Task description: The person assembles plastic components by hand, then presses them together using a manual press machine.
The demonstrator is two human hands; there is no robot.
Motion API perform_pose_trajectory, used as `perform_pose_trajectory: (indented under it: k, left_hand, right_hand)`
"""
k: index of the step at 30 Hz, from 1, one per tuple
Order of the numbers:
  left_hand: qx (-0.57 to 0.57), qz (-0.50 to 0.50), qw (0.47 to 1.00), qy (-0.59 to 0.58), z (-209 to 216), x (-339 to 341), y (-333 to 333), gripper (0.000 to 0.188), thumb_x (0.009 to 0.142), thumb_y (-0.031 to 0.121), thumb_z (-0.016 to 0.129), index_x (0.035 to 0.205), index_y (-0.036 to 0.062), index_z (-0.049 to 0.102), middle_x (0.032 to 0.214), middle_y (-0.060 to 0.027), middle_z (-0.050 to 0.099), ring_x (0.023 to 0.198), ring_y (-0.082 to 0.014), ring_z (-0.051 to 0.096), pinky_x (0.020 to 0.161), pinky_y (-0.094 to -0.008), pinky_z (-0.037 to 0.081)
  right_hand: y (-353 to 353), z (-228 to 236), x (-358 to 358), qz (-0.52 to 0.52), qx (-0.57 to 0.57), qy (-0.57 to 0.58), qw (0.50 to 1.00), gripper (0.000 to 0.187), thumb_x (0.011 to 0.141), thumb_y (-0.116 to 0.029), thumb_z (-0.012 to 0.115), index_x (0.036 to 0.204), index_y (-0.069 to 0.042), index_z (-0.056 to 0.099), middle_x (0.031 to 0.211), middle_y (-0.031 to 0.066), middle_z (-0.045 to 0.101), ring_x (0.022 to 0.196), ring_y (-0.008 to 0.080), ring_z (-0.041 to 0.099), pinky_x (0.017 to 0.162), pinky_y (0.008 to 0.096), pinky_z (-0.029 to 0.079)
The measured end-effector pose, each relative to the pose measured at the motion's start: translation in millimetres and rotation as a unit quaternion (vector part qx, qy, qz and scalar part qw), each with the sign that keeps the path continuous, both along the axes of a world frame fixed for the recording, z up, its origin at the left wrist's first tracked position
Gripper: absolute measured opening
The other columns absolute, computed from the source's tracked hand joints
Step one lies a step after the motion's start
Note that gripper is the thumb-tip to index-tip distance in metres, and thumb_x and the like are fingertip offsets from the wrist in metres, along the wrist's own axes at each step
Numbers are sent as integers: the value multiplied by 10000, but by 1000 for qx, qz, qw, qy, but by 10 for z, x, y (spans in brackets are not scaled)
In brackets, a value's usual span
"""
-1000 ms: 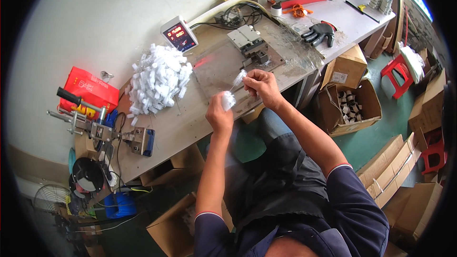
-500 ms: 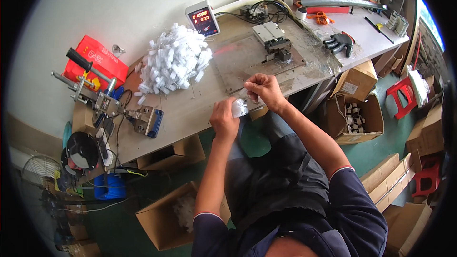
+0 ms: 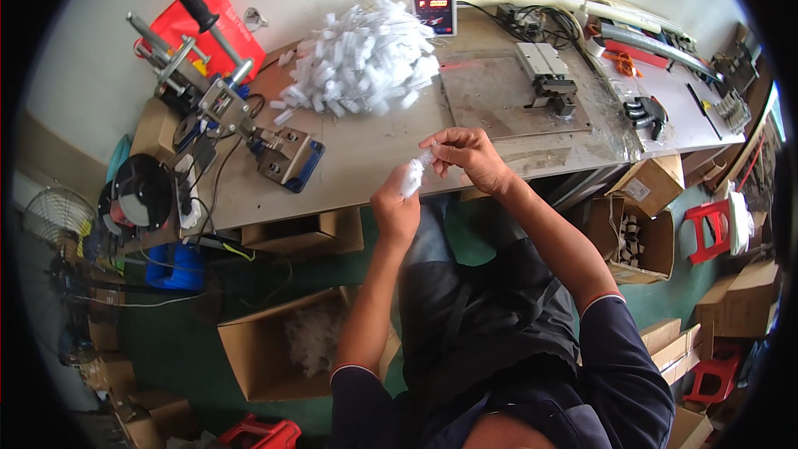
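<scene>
My left hand (image 3: 394, 206) is closed round a small bunch of white, translucent plastic pieces (image 3: 411, 178) in front of the bench edge. My right hand (image 3: 467, 158) has thumb and forefinger pinched on the upper end of a small ribbed translucent strip (image 3: 426, 156). The strip's lower end meets the bunch in my left hand; whether it is part of that bunch, I cannot tell. Beyond my hands, a big heap of similar white plastic pieces (image 3: 362, 58) lies on the workbench (image 3: 349, 166).
A lever clamp tool (image 3: 287, 158) stands at the left of the bench, a small metal fixture (image 3: 549, 75) at the right. Behind the heap is a digital counter (image 3: 433, 8). A black glove (image 3: 647, 112) lies farther right. An open carton (image 3: 258, 357) sits on the floor.
The whole view has shifted and turned, so the bench appears higher and farther right. Between my hands, a ribbed strip now shows more plainly. Both hands stay close together.
</scene>
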State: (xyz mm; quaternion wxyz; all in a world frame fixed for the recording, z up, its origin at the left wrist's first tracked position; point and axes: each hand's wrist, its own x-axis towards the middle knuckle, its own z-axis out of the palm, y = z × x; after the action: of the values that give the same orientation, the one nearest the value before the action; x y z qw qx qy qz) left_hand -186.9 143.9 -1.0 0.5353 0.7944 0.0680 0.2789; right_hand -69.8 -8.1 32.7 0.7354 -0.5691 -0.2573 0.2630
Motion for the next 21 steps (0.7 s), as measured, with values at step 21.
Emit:
perform_pose_trajectory:
  k: [21]
  left_hand:
    - [-112, 215, 970, 21, 101, -620, 1729, 185, 1034, 177, 640, 996, 13, 715, 823, -5, 714, 795, -87, 589, 793, -282, 473]
  right_hand:
    - [1705, 425, -64, 84, -121, -123, 981, 299, 959, -95, 677, 1227, 38, 677, 883, 58, 721, 717, 100, 660, 608, 254, 552]
